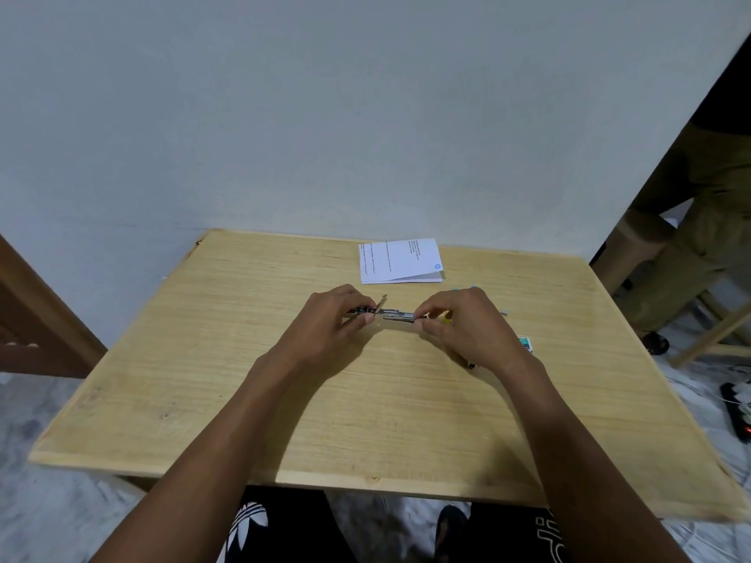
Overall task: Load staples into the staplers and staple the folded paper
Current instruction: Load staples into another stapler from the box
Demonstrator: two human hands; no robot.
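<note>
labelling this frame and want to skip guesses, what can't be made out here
Head view only:
stapler: ends covered by the left hand and right hand; staples inside too small to tell.
small box: partly behind the right hand, label unreadable.
folded paper: print too small to read.
blue item beyond the right hand: nearly all hidden by it.

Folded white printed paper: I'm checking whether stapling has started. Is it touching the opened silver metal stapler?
Apart. The head view shows bare wooden table between the folded white printed paper and the opened silver metal stapler.
</note>
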